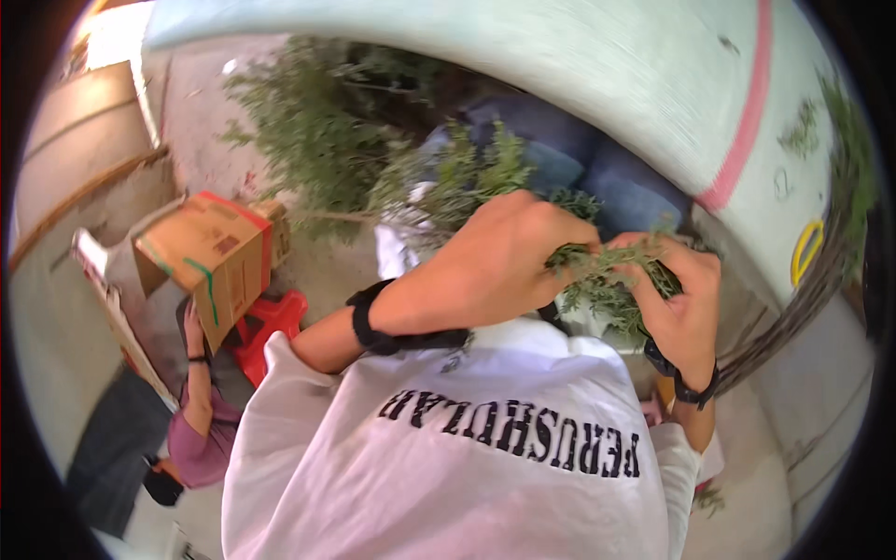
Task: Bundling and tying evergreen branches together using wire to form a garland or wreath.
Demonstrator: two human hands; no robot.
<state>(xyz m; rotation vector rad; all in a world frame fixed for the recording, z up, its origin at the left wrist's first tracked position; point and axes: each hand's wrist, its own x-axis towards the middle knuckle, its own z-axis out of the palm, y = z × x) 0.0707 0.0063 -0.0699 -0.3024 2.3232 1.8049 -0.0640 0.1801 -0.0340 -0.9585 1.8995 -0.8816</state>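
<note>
In front of my chest, both hands are on a green leafy sprig (611,285) with fine, feathery leaves. My left hand (513,252) has its fingers curled in and pressed together at the sprig's left side, its back hiding the fingertips. On the right side of the sprig, my right hand (686,303) pinches it between thumb and fingers. More leafy branches (457,182) lie just beyond my left hand, above the dark blue cloth (621,177). Black bands circle both wrists.
A pale table (635,70) with a pink stripe spans the far side, carrying yellow-handled scissors (805,254) and a bundle of long stems (793,322). Leafy branches (308,131) pile at far left. Another person (205,434) touches a cardboard box (210,252) near a red stool (271,331).
</note>
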